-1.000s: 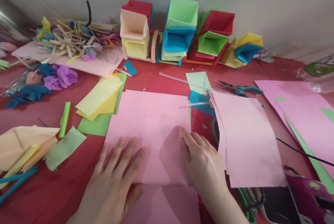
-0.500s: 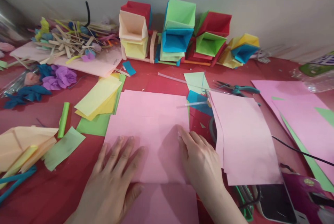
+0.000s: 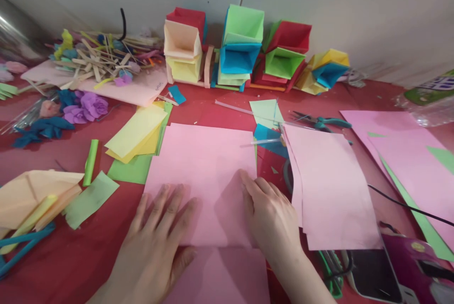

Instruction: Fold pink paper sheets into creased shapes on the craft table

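Observation:
A sheet of pink paper (image 3: pixel 209 157) lies in front of me, with its lower part (image 3: pixel 223 275) in shadow below a straight crosswise edge. Flat on its left side rests my left hand (image 3: pixel 156 233), fingers spread and thumb out near that edge. My right hand (image 3: pixel 273 214) is at the right edge of the paper, its fingers bent and drawn together, with the index fingertip on the sheet. The undersides of the right fingers are hidden. Close by on the right are more pink sheets (image 3: pixel 336 190), slightly fanned.
Folded paper boxes (image 3: pixel 241 58) stand along the wall. Craft sticks (image 3: pixel 95 60) and purple paper flowers (image 3: pixel 87 108) lie left. Yellow strips (image 3: pixel 136 131) sit beside the sheet. Pliers (image 3: pixel 329 122), a phone (image 3: pixel 372 271) and a black cable (image 3: pixel 407 207) are at right.
Both hands keep the same place and pose on the pink paper. Only the camera's view has shifted slightly.

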`<state>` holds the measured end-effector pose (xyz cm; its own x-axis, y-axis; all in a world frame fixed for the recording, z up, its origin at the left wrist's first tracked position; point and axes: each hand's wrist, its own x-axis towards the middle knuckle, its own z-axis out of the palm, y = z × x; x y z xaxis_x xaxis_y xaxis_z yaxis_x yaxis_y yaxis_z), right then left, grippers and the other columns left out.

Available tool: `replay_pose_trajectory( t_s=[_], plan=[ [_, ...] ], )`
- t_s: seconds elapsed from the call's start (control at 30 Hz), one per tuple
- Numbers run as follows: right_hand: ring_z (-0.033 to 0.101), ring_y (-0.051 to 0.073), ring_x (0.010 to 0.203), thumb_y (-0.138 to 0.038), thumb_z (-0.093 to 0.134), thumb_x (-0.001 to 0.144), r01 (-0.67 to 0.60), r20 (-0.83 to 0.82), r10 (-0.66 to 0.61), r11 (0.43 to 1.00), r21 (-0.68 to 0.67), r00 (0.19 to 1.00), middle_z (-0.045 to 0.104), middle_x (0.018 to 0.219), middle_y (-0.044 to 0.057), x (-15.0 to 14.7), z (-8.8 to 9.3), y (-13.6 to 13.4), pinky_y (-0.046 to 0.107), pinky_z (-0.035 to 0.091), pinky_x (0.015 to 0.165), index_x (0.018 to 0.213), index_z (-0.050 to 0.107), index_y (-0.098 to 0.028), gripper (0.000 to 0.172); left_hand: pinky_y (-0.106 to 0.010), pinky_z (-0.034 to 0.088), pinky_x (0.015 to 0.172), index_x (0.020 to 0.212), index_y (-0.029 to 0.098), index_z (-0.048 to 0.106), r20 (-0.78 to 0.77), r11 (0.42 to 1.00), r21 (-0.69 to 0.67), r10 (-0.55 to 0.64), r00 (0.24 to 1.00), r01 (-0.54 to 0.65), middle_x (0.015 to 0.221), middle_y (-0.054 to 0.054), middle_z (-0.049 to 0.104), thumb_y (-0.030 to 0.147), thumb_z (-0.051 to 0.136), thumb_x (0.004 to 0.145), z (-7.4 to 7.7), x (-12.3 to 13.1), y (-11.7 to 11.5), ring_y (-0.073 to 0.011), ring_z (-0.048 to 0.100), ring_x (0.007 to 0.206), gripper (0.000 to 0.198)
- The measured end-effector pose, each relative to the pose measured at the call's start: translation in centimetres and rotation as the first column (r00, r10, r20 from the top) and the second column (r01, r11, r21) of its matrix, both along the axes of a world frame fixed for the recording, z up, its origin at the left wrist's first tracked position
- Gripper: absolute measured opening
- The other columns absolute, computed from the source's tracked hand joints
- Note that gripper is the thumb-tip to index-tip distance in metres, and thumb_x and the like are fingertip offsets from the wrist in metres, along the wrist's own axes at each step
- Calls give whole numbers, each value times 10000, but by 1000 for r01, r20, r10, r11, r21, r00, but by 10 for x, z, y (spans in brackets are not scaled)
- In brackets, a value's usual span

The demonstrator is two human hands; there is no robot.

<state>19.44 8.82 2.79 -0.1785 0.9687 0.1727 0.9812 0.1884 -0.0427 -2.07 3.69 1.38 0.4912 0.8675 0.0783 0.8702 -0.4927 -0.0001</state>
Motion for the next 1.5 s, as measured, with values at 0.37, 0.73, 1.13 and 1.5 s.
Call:
replay_pose_trajectory(
  t_s=[0.37,0.73,1.13,1.5],
  plan=[
    [531,157,654,-174,430,830,8,-3,-8,1000,-17,1000,592,698,27,1,0,1,263,335,556,1096,590,-176,310,-561,179,1000,1381,224,228,-31,1000,-12,7,1000,-8,1423,-103,258,485,414,811,0,2,-1,-352,212,1287,653],
    [542,166,691,-201,449,840,33,29,-32,999,-39,999,603,726,29,-2,0,0,274,327,575,1116,578,-184,304,-488,240,1010,1367,222,268,-2,1000,-15,-21,1000,21,1424,-64,261,422,402,840,8,0,2,-305,221,1295,580],
    [560,185,753,-184,417,851,76,67,-67,988,-136,996,619,795,43,-7,7,0,292,328,588,1142,555,-203,323,-486,352,956,1223,241,501,52,997,22,74,996,-75,1359,-45,384,301,427,846,6,7,3,-288,353,1238,389],
    [555,194,757,-159,405,847,59,111,-45,989,-132,993,616,817,61,-7,5,-2,301,327,610,1181,521,-177,354,-483,331,973,1299,248,402,19,999,21,41,999,-41,1397,-33,313,408,415,855,0,1,1,-282,290,1272,471]
  ],
)
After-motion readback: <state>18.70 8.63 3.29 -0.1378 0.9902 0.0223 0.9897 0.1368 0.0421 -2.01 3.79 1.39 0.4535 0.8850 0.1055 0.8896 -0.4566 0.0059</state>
